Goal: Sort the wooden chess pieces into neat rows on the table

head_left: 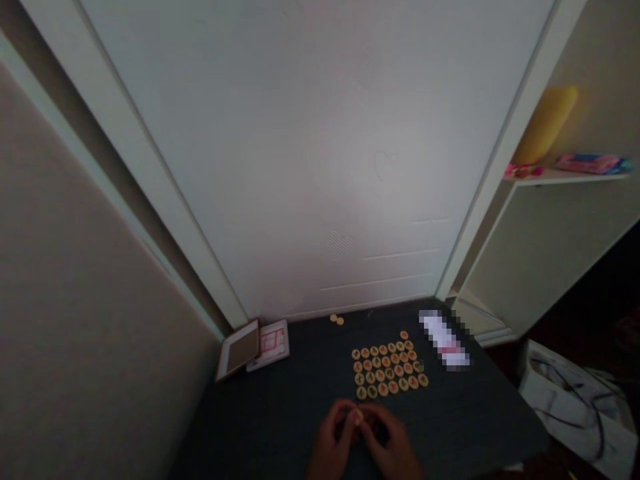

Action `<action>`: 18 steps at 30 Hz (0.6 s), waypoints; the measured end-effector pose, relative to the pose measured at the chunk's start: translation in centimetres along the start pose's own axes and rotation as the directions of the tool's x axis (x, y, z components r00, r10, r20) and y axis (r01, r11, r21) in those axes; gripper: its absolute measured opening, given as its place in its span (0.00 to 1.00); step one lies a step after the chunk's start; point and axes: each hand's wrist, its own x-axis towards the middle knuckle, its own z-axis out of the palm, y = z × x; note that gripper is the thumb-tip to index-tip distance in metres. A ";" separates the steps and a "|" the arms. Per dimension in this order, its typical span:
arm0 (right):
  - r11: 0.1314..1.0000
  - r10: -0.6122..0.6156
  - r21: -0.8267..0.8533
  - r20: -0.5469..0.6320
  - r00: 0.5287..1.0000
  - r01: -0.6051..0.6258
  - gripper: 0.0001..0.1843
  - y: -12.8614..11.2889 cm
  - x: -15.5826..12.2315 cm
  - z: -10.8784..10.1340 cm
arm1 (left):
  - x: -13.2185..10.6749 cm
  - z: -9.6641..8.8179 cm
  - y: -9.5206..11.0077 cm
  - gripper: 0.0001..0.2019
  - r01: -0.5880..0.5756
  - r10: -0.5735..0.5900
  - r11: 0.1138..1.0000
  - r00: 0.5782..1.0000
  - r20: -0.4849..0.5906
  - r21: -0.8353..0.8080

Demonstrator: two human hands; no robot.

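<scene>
My left hand [331, 437] and my right hand [389, 440] meet at the near part of the dark table. Between their thumbs and fingers is a small round wooden Chinese chess piece [359, 417], gripped from both sides; the fingers cover much of it. Just beyond my hands, several like pieces [390, 369] lie flat in neat rows, marked in red or black. One piece [404, 335] sits alone above the right end of the top row. Two pale discs [337, 320] lie by the far edge, their faces too small to read.
The dark table [260, 413] backs onto a white panel [320, 167]. At its far left lie a brown-and-white frame [240, 350] and a white box with red lines [273, 343]. A blurred white item [444, 339] lies right. A white box with cables [580, 407] stands beyond the right edge.
</scene>
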 end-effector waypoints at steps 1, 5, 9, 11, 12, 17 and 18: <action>1.000 0.005 0.001 0.008 1.000 -0.005 0.16 -0.1 0.0 -0.1 | -0.1 0.0 0.1 0.19 0.002 -0.002 1.000 1.000 0.005 0.003; 1.000 0.016 0.011 0.006 1.000 -0.016 0.17 -0.4 0.0 -0.2 | -0.4 -0.2 0.5 0.18 -0.015 0.015 1.000 0.999 0.039 0.000; 0.999 0.032 0.030 0.020 0.999 -0.032 0.17 -0.5 0.0 -0.3 | -0.4 -0.2 0.6 0.17 -0.054 0.053 0.998 0.997 0.053 0.017; 0.998 0.050 0.035 0.025 0.998 -0.050 0.17 -0.4 0.0 -0.3 | -0.4 -0.2 0.5 0.17 -0.059 0.057 0.998 0.997 0.054 0.034; 0.998 0.057 0.036 0.026 0.998 -0.058 0.17 -0.3 0.0 -0.3 | -0.4 -0.2 0.5 0.16 -0.061 0.058 0.997 0.997 0.054 0.047; 0.996 0.086 0.031 0.023 0.996 -0.087 0.17 -0.1 0.1 -0.3 | -0.3 -0.4 0.3 0.17 -0.066 0.059 0.991 0.996 0.063 0.114; 0.995 0.096 0.028 0.024 0.995 -0.097 0.16 -0.1 0.1 -0.2 | -0.3 -0.4 0.2 0.16 -0.069 0.062 0.990 0.996 0.061 0.119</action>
